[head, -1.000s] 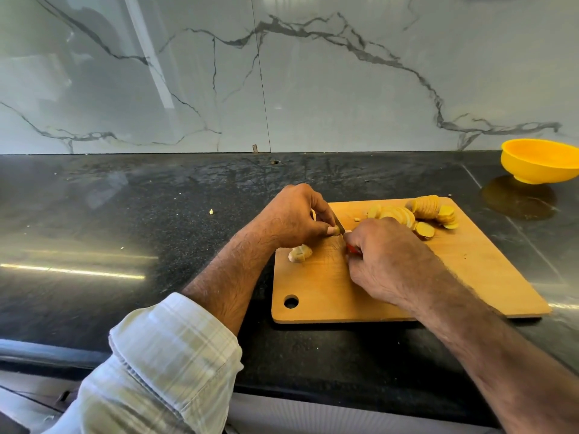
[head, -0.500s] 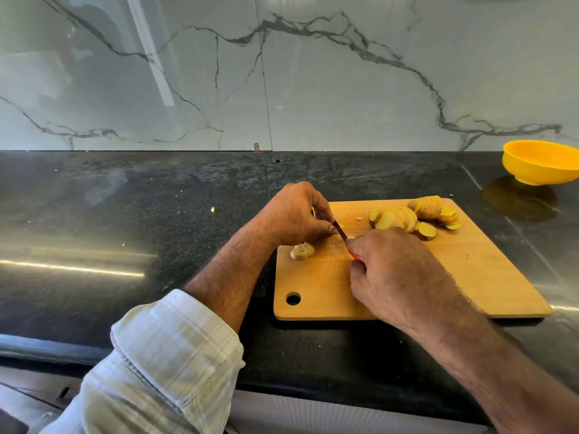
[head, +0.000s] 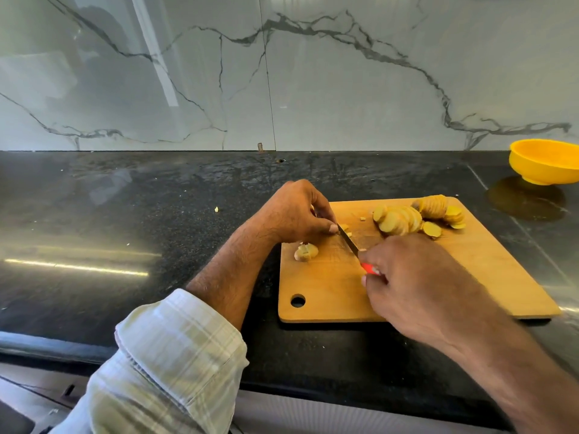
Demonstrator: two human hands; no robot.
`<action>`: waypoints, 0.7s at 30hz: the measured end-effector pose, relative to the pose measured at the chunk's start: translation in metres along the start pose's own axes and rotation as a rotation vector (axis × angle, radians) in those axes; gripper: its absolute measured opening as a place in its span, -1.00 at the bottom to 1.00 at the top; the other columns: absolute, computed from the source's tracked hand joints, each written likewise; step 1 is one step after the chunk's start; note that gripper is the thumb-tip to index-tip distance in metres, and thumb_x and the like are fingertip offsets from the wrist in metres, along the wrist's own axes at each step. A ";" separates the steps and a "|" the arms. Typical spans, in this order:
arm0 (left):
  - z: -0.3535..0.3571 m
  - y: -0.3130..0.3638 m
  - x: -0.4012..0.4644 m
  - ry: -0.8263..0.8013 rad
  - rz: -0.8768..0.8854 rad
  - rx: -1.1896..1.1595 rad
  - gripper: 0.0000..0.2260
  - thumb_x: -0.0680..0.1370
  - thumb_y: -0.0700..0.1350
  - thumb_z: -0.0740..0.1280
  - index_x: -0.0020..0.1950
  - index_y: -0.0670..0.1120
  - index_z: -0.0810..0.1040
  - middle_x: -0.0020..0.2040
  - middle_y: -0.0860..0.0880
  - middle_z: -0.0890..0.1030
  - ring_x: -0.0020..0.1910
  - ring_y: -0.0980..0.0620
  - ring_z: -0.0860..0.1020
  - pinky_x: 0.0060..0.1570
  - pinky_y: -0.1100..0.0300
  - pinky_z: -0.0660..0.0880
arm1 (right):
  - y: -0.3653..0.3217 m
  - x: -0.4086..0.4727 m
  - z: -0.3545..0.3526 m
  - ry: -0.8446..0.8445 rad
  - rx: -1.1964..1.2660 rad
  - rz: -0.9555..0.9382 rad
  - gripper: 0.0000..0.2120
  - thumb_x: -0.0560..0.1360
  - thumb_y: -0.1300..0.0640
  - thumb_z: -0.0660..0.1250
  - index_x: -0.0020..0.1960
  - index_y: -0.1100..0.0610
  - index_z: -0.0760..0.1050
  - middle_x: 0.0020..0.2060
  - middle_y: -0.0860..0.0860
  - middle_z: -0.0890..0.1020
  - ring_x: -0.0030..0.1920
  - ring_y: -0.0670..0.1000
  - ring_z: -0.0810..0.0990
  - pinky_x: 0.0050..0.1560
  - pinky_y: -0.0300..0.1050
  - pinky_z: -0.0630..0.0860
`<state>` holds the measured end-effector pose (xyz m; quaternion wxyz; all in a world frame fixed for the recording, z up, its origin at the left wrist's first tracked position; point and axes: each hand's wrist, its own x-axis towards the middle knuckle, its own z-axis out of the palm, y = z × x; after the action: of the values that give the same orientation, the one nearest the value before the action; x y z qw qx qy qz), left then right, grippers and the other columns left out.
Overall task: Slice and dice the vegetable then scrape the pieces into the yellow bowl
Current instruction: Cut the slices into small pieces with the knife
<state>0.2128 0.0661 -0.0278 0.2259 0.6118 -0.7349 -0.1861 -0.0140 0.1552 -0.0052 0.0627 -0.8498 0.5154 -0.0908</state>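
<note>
A wooden cutting board [head: 488,277] lies on the black counter. My left hand [head: 291,214] pinches a small stack of yellow slices [head: 344,228] at the board's far left, mostly hidden under my fingers. My right hand [head: 416,283] grips a red-handled knife [head: 349,242], its blade set against those slices beside my left thumb. A pile of round slices [head: 398,219] and an uncut ridged piece [head: 434,205] lie at the board's far right. Some diced bits [head: 305,252] sit at the left edge. The yellow bowl [head: 545,161] stands far right.
The black stone counter [head: 141,214] stretches wide to the left, with a few tiny scraps [head: 216,209] on it. A marble wall [head: 282,73] closes the back. The counter's front edge runs just below the board.
My right hand has drawn back toward me and to the right, so more of the knife blade shows. My left hand stays on the slices.
</note>
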 end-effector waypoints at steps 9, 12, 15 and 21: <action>-0.005 -0.013 -0.002 0.239 -0.022 -0.008 -0.97 0.56 -0.03 0.52 -0.06 0.06 0.76 -0.20 0.15 0.71 -0.18 0.22 0.66 -0.01 0.15 0.67 | -0.004 0.011 0.015 0.059 0.064 -0.014 -0.63 0.61 -0.11 0.31 0.39 -0.09 0.55 0.19 -0.16 0.64 0.04 -0.13 0.61 0.06 -0.25 0.58; -0.007 -0.016 -0.001 0.264 -0.036 -0.005 -0.97 0.56 -0.03 0.51 -0.06 0.05 0.75 -0.22 0.16 0.70 -0.19 0.22 0.66 0.01 0.10 0.68 | 0.000 0.008 0.014 0.083 0.119 -0.017 -0.65 0.60 -0.08 0.35 0.37 -0.09 0.57 0.11 -0.17 0.67 -0.12 -0.19 0.57 -0.16 -0.38 0.47; -0.008 -0.017 0.000 0.279 -0.038 -0.025 -0.93 0.56 0.00 0.51 -0.04 0.04 0.75 -0.22 0.16 0.70 -0.19 0.21 0.67 0.02 0.08 0.69 | 0.016 0.015 0.007 0.197 0.047 0.081 -0.65 0.60 -0.06 0.34 0.37 -0.06 0.58 0.07 -0.10 0.69 -0.06 -0.12 0.60 -0.09 -0.25 0.58; -0.006 -0.016 0.001 0.277 -0.045 -0.019 -0.86 0.56 0.08 0.51 -0.01 0.04 0.74 -0.20 0.14 0.71 -0.18 0.18 0.68 0.01 0.08 0.69 | 0.014 0.019 0.011 0.118 -0.020 0.084 -0.69 0.63 -0.07 0.28 0.33 -0.05 0.58 0.15 -0.09 0.65 0.09 -0.05 0.61 0.05 -0.19 0.57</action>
<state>0.2293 0.0627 -0.0312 0.3268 0.6460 -0.6808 -0.1118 -0.0154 0.1321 -0.0175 0.0275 -0.8211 0.5544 -0.1328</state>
